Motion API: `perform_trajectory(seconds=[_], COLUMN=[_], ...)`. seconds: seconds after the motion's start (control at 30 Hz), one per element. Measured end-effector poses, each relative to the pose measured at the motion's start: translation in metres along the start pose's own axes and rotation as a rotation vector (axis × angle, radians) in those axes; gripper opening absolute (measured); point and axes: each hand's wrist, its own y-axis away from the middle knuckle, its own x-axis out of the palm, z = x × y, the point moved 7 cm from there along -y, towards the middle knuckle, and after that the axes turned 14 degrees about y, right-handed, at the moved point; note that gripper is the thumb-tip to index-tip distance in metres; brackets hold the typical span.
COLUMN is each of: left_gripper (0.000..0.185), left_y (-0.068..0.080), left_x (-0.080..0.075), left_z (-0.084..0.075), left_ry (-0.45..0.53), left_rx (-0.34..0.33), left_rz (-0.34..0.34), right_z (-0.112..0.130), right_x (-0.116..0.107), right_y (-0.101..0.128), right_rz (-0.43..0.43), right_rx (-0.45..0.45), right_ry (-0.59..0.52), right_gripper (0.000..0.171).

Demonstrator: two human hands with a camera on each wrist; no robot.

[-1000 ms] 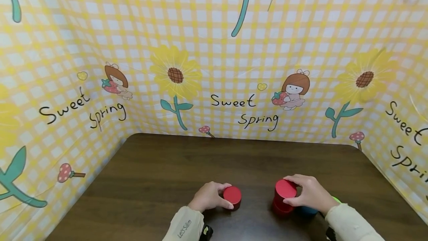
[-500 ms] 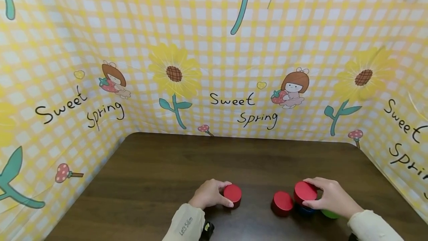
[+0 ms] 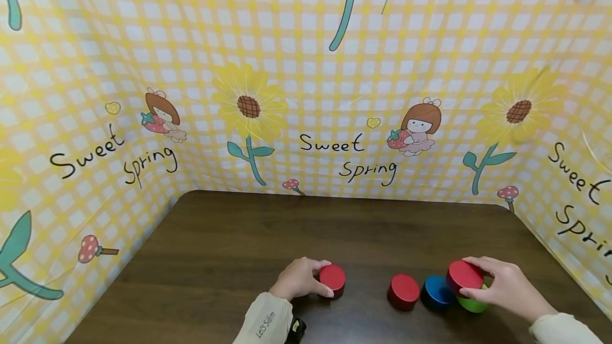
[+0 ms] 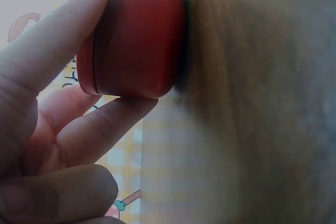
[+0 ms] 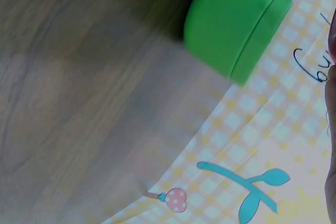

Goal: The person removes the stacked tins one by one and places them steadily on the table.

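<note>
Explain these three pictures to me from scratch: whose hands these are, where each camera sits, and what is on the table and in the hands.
There is no machine here: a person works with two bare hands and wears three cameras. The wide picture comes from the head and looks down at a dark wooden table walled in by a yellow checked cloth. The other two come from the wrists, so they are close and tilted.

The left hand grips a red round tin standing on the table; the left wrist view shows its fingers around it. The right hand holds a second red tin over a green tin; whether they touch is unclear. Beside those stand a blue tin and a third red one. The right wrist view shows only the green tin.
</note>
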Motion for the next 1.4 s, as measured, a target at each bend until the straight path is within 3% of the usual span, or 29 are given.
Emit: perform_trajectory(seconds=[0.13,0.27,0.6,0.87,1.07,1.4], left_gripper=[0.062,0.062,0.062,0.062,0.062,0.062], left_y=[0.001,0.002,0.002,0.006,0.005,0.004], left_x=[-0.001,-0.002,0.000,-0.004,-0.003,0.002], left_z=[0.000,-0.001,-0.001,0.004,0.002,0.002], left_ry=[0.025,0.031,0.027,0.015,0.009,0.024], left_rx=[0.000,-0.002,0.015,0.014,0.029,0.016], left_rz=[0.001,-0.005,0.010,0.026,0.032,0.034], right_z=[-0.007,-0.018,-0.054,-0.074,-0.084,-0.099], right_x=[-0.007,-0.012,-0.026,-0.020,-0.018,0.000], right_y=[0.001,0.002,0.021,0.045,0.055,0.061], right_rz=[-0.030,-0.008,0.137,0.278,0.275,0.466], right_rx=[-0.002,0.038,0.273,0.477,0.491,0.511], right_ry=[0.035,0.094,0.226,0.177,0.174,0.144], right_gripper=[0.057,0.058,0.059,0.060,0.059,0.067])
